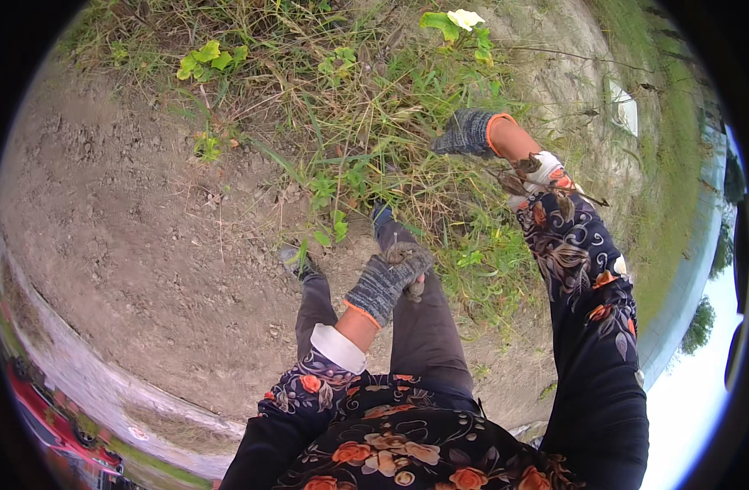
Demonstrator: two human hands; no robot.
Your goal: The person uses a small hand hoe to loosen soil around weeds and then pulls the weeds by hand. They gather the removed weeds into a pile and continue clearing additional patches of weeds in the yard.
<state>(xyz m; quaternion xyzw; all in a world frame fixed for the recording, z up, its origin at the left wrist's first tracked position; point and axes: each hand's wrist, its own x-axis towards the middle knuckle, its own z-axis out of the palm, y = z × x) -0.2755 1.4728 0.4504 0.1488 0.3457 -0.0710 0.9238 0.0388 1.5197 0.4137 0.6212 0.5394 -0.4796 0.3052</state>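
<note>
My left hand, in a grey knitted glove with an orange cuff, is curled in front of my right thigh. The glove's fingers are caked with soil, and a bare fingertip shows at its side. I see no clear object in that hand. Up and to the right, my right hand wears a matching glove and reaches into the tangle of grass and weeds. Its fingertips are partly hidden among the stems. A dry stem with withered brown leaves crosses my right wrist and sleeve.
Bare, crumbly soil spreads to the left. A pale flower stands among green leaves at the top. My shoes are at the weeds' edge. A white object lies far right; a red vehicle is at lower left.
</note>
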